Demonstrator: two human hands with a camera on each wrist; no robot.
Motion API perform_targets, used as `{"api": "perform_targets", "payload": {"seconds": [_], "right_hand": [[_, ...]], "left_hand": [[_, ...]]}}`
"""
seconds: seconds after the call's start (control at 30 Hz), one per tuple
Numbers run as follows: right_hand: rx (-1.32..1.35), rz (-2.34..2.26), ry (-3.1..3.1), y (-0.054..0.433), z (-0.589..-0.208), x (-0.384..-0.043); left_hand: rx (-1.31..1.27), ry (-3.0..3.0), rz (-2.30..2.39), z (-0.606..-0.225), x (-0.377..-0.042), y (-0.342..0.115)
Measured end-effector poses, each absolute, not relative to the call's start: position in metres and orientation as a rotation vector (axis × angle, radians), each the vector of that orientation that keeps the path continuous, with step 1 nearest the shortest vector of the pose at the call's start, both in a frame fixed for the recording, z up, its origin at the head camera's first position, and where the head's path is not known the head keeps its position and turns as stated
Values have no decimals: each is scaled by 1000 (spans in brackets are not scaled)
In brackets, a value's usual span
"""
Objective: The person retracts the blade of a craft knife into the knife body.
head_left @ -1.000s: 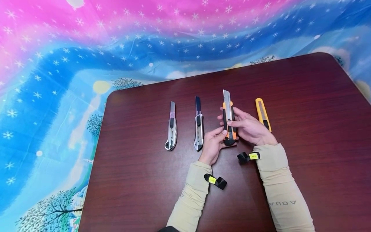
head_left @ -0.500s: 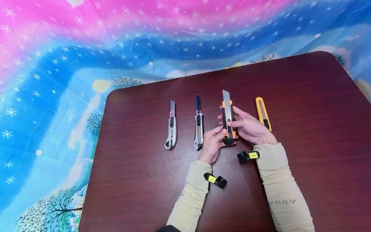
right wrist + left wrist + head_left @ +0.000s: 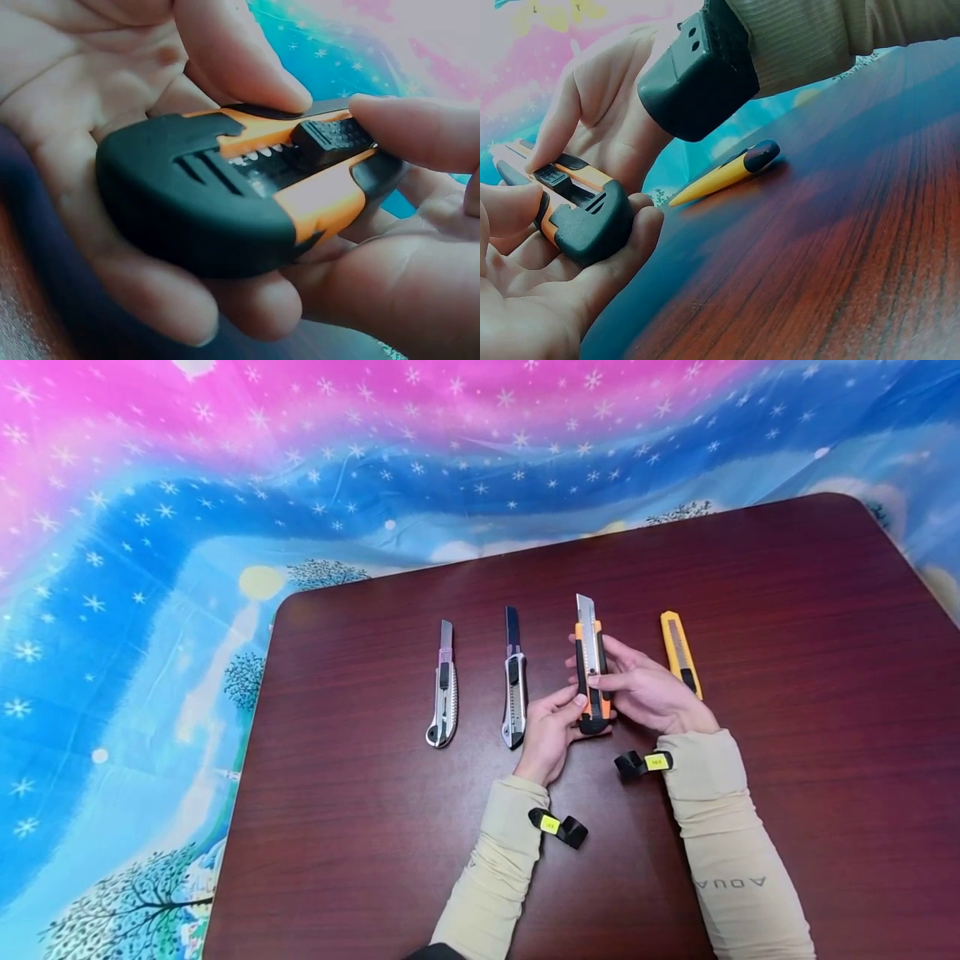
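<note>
Head view had the orange-and-black snap-off knife (image 3: 591,652) just left of the yellow cutter (image 3: 679,652), left hand (image 3: 551,728) and right hand (image 3: 654,690) fingers gripping its handle (image 3: 595,705), seemingly light, stiff, best held behind that bare blade (image 3: 585,610)!

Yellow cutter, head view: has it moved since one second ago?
No. Judged against the far edge of the table, the yellow cutter lies in the same place, pointing the same way.

From here the orange-and-black cutter (image 3: 590,652) shows matt black and smooth orange plastic, its metal blade (image 3: 585,608) bright; the yellow cutter (image 3: 680,647) at its three o'clock is plastic too. The wood-grained table (image 3: 352,827) looks glossy; towards twelve, creased cloth backdrop (image 3: 450,497).
</note>
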State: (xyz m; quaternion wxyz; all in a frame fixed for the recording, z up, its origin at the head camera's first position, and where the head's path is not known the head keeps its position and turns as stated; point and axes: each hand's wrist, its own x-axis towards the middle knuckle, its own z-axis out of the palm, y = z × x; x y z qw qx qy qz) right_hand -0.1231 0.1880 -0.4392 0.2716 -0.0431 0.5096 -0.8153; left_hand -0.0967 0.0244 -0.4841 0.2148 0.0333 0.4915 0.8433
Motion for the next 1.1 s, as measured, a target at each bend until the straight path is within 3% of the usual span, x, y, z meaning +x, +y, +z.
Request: {"api": "perform_targets", "payload": {"seconds": [1.1], "right_hand": [[-165,-2111,1486,183,-440,-126]], "left_hand": [[25,1375,2421,-483,-101,23]]}}
